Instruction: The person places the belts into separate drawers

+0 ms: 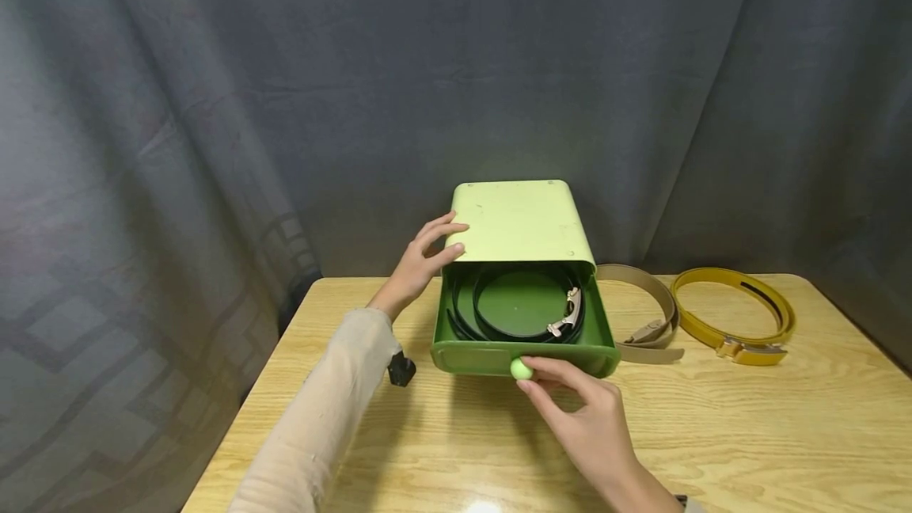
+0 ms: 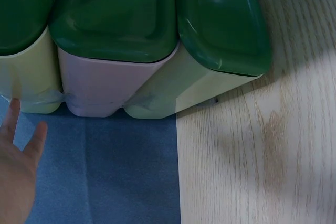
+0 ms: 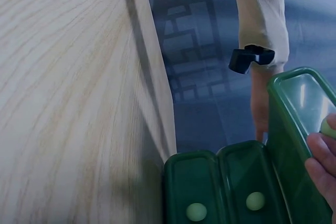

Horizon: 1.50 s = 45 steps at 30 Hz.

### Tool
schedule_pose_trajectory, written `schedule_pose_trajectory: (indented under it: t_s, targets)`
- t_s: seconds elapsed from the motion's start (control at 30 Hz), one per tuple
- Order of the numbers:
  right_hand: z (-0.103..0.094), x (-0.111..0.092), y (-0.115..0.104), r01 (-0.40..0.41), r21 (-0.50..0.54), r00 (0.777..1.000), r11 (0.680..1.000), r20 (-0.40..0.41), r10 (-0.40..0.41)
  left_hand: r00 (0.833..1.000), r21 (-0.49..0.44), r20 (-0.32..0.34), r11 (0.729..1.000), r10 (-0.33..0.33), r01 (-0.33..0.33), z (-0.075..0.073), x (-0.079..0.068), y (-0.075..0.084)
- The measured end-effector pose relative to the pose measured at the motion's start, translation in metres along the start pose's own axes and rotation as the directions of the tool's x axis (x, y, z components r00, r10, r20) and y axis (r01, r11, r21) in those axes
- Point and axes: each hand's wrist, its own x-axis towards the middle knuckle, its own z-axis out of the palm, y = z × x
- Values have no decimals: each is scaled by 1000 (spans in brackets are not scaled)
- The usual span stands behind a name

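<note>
A green drawer (image 1: 499,360) stands pulled out of a pale green cabinet (image 1: 520,220). Inside it lies a coiled black belt (image 1: 479,315) with a silver buckle (image 1: 566,313). My right hand (image 1: 594,422) pinches the drawer's round light green knob (image 1: 521,369) between thumb and fingers. Spread fingers of my left hand (image 1: 420,260) rest against the cabinet's upper left edge. In the left wrist view, part of the left hand (image 2: 18,166) shows beside the stacked units, one with a pink casing (image 2: 100,85). The right wrist view shows the pulled-out drawer (image 3: 299,129) beyond two shut drawers with knobs (image 3: 197,212).
Right of the cabinet, a coiled tan belt (image 1: 666,307) and a coiled mustard-yellow belt (image 1: 780,315) lie on the wooden table (image 1: 712,434). A grey curtain (image 1: 356,101) hangs behind. A small black device (image 1: 401,369) is at the left sleeve.
</note>
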Motion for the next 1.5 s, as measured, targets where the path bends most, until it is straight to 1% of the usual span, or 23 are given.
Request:
schedule_pose_trajectory:
  t_s: [0.23,0.5,0.6,0.67,0.8,0.83,0.9,1.0,1.23,1.5]
  targets:
    - [-1,2,0,-14,0,1000,1000,12,14,1000,4,-4,1000,-1,1,0,0,0]
    - [1,2,5,58,-19,998,998,-34,-59,1000,4,6,1000,-16,16,1,0,-1]
    - [1,3,6,63,-19,997,998,-35,-64,1000,7,3,1000,-21,21,1,1,-2]
    - [0,4,6,45,-18,999,999,-23,-46,1000,16,-5,1000,-19,19,1,4,-12]
    - [-2,7,5,2,-23,1000,1000,4,-2,1000,8,-10,1000,-12,12,0,4,-14]
    - [-3,7,4,-14,-24,1000,1000,13,14,1000,9,-11,1000,-9,9,-1,3,-14]
    - [-3,8,4,-29,-22,999,999,17,29,1000,3,-2,1000,-12,12,-1,0,-3]
    - [-3,9,4,-47,-21,999,999,18,47,1000,16,3,1000,-21,21,-1,-1,0]
    - [0,11,7,2,-38,1000,999,-29,-3,1000,22,-3,999,-25,25,-2,0,-1]
    - [1,14,10,-25,-48,999,999,-30,24,1000,14,-7,1000,-25,25,-1,1,-1]
